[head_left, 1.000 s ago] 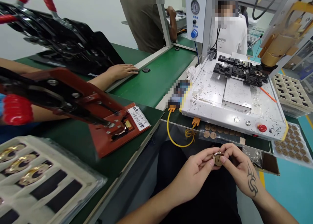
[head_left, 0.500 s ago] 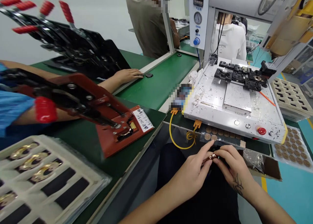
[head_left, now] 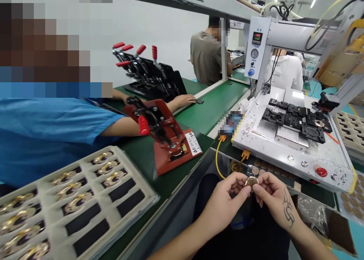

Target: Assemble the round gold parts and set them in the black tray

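Between the fingertips of both hands is a small round gold-rimmed metal part [head_left: 251, 181], possibly a watch case, held over my lap. My left hand [head_left: 230, 193] pinches its left edge with thumb and forefinger. On its right edge, the thumb and fingers of my right hand [head_left: 270, 193] are closed. The part's face is tilted toward me; its far side is hidden by fingers. Just beyond my hands, round brown discs [head_left: 255, 171] lie in clear plastic under the front of the white press machine [head_left: 284, 154].
At left, a tray [head_left: 113, 229] bears several gold parts. Behind it stands a red clamp fixture [head_left: 162, 165]; a black clamp rack [head_left: 159, 78] is farther back. A co-worker in a blue sleeve [head_left: 71, 127] sits at left. An open carton [head_left: 332, 229] is at lower right.
My view has swung left and up, bringing in more of the co-worker and tray. The round part has turned so its face shows, with both hands still on it.
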The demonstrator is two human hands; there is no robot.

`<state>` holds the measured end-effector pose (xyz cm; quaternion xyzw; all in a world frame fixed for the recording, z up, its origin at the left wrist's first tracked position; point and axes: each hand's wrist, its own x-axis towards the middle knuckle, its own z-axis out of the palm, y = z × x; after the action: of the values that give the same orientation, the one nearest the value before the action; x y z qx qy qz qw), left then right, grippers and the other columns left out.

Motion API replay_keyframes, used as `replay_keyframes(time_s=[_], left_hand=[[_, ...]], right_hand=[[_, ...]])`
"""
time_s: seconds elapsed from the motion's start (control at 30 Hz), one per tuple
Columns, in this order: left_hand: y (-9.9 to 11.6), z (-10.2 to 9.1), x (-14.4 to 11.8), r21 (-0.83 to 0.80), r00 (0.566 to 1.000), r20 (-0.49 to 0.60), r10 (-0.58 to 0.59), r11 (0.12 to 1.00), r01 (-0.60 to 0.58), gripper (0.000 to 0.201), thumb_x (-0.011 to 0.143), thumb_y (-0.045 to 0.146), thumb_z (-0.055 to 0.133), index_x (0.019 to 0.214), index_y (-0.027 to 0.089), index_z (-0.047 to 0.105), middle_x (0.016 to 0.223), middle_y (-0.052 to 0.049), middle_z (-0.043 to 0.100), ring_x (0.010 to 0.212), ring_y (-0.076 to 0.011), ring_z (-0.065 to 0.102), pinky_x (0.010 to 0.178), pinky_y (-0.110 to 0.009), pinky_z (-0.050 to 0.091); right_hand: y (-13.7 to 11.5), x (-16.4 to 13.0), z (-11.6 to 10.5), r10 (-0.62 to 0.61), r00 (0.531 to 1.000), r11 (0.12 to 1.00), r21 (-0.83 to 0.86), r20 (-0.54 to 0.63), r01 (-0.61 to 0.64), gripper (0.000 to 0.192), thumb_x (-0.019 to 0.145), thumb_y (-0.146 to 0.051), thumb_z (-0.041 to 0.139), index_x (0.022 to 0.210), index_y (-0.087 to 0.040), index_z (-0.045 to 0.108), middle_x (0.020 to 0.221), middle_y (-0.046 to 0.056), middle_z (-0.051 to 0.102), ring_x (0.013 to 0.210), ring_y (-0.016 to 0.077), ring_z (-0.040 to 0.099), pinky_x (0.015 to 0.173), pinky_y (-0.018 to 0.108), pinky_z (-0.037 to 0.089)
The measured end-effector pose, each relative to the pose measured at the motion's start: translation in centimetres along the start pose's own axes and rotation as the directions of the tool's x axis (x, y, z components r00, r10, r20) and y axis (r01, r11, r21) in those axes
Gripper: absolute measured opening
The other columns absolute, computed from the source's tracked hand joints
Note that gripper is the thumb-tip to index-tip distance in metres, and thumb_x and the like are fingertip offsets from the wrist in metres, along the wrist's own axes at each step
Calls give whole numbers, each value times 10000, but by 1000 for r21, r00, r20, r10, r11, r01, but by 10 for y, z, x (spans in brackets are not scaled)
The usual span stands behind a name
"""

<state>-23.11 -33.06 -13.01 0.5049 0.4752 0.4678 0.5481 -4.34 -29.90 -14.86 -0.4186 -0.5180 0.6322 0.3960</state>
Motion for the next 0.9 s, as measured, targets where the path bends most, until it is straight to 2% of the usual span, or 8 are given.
replay_keyframes(time_s=[0.2, 0.37, 0.5, 0.57, 0.63, 0.7, 0.8, 0.9], left_hand=[[6, -11, 0, 70, 999, -35, 3, 998, -1, 193, 994, 369, 707, 958, 179, 700, 861, -27, 708, 797, -186, 645, 775, -303, 521], [14, -19, -4, 169, 996, -86, 29, 986, -14, 134, 983, 299, 670, 904, 191, 676, 820, -13, 694, 759, -176, 631, 738, -288, 512], [51, -49, -14, 345, 990, -71, 121, 934, -90, 97, 966, 298, 710, 979, 207, 740, 913, -32, 782, 797, -190, 685, 728, -277, 521], [80, -78, -16, 476, 942, -157, 297, 858, -191, 130, 974, 339, 727, 989, 215, 762, 938, -42, 795, 839, -210, 710, 768, -295, 533], [106, -113, -13, 626, 797, -238, 555, 715, -311, 197, 1013, 378, 681, 937, 211, 751, 912, -57, 778, 849, -225, 708, 819, -331, 534], [124, -146, -5, 760, 669, -164, 725, 525, -382, 296, 1037, 411, 623, 834, 215, 711, 852, -72, 743, 823, -235, 679, 842, -367, 521], [131, -178, 12, 836, 717, 52, 695, 362, -412, 459, 995, 493, 646, 614, 250, 568, 630, -31, 597, 666, -219, 568, 789, -381, 501], [136, -184, 24, 850, 739, 80, 669, 341, -402, 572, 969, 536, 678, 537, 262, 422, 540, 18, 446, 573, -188, 452, 704, -354, 465]], right_hand=[[-8, 5, 0, -156, 982, 961, -213, 110, 177, 315, 980, -398, 803, 1244, -264, 694, 903, 15, 727, 714, 175, 673, 646, 305, 586], [-17, 19, -2, -464, 778, 580, -518, 424, 629, 436, 1004, -205, 725, 1422, -321, 675, 1143, 84, 756, 897, 227, 738, 809, 367, 628], [-24, 39, 8, -571, 659, 404, -531, 490, 745, 472, 977, -167, 718, 1423, -304, 647, 1125, 92, 775, 908, 250, 761, 787, 366, 637], [-28, 50, 14, -585, 661, 420, -522, 470, 743, 424, 951, -170, 721, 1353, -291, 665, 1006, 62, 762, 790, 228, 734, 719, 350, 629], [-34, 61, 21, -573, 696, 476, -515, 433, 713, 351, 937, -195, 728, 1275, -278, 684, 893, 29, 725, 712, 213, 699, 670, 340, 619], [-39, 71, 27, -546, 726, 539, -488, 418, 686, 297, 942, -224, 730, 1234, -267, 694, 833, 12, 702, 678, 206, 685, 646, 333, 613], [-45, 80, 33, -512, 755, 615, -438, 409, 655, 292, 958, -264, 738, 1247, -249, 698, 827, 12, 712, 675, 204, 686, 647, 332, 613], [-47, 89, 41, -504, 778, 657, -418, 374, 627, 299, 956, -296, 755, 1244, -233, 703, 830, 17, 718, 686, 203, 683, 647, 331, 607]])
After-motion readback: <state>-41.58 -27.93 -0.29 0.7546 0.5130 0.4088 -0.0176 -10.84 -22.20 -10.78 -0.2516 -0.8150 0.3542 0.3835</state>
